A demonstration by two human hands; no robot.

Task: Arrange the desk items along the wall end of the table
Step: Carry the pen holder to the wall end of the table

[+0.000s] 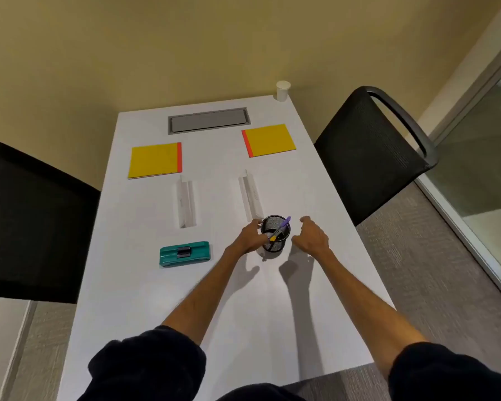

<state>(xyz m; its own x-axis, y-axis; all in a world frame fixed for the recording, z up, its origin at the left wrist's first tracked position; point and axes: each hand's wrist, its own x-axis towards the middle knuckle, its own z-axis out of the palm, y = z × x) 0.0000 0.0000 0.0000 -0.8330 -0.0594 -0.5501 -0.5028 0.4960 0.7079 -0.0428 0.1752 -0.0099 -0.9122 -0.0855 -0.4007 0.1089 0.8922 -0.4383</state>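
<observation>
Here the left hand (250,237) curls round the left wall of the mesh pen cup (276,241), thumb at its rim. The right hand (311,235) hangs just right of the cup, fingers loosely bent, holding nothing. Better to close both hands low on the cup, since the leaning pen (284,224) could tip it. Just beyond the cup lies a white folded card (250,195), nearly touching, so lift rather than slide. The table (315,285) edge runs near the cup's right, and a yellow notepad (269,140) lies farther beyond.
</observation>
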